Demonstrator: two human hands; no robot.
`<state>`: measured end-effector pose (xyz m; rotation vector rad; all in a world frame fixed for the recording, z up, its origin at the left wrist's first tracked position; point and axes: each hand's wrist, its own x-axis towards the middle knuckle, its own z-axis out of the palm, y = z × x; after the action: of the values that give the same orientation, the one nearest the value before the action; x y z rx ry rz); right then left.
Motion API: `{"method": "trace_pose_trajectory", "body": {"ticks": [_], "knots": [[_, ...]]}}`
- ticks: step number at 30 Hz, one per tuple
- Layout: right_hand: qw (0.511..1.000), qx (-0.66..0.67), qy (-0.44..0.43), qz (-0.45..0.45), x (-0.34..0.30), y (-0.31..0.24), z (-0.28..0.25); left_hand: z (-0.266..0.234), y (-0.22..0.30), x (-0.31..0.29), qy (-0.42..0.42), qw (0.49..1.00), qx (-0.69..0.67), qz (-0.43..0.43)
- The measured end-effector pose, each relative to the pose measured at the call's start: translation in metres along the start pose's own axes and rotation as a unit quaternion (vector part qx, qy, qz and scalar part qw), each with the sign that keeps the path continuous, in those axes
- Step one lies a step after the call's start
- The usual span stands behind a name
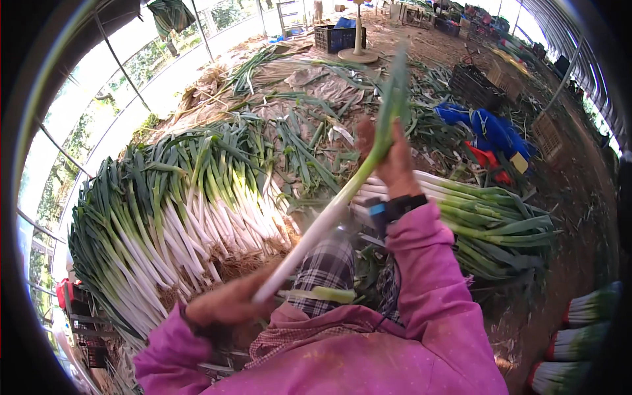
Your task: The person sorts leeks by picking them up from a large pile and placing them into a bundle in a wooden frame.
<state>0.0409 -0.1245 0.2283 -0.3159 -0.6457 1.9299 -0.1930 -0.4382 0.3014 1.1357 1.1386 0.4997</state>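
Note:
A long leek (322,227) slants across in front of me, its green top up and away, its white end low at the left. My right hand (393,158) is closed around its green part. At the white end, my left hand (230,299) is smeared by motion; its fingers touch or nearly touch the stalk, and their grip is not clear. A pale green strip of leek leaf (322,294) lies across my lap. To my left spreads a large heap of leeks (184,217) with roots on. At my right lies a pile of cleaner leeks (467,214), white ends toward me.
Loose leaves (309,145) litter the ground ahead. Farther off stand a black crate (332,39) and a pole on a round base (357,55). Blue cloth (487,128) and a red item (490,161) lie at right. Bundled leeks (569,342) sit at the lower right.

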Motion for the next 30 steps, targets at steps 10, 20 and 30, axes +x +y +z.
{"method": "trace_pose_trajectory", "body": {"ticks": [10, 20, 30], "knots": [[0.968, -0.02, -0.03, -0.248, -0.173, -0.174, -0.094, -0.056, 0.011, 0.212, 0.198, 0.742, 0.591, 0.247], [0.945, -0.119, 0.211, -0.219, -0.271, -0.141, -0.261, 0.032, -0.045, 0.406, 0.107, 0.735, 0.631, 0.227], [0.362, -0.852, 0.335, -0.174, -0.296, -0.118, -0.208, 0.026, -0.071, 0.428, 0.037, 0.637, 0.764, 0.09]]}}
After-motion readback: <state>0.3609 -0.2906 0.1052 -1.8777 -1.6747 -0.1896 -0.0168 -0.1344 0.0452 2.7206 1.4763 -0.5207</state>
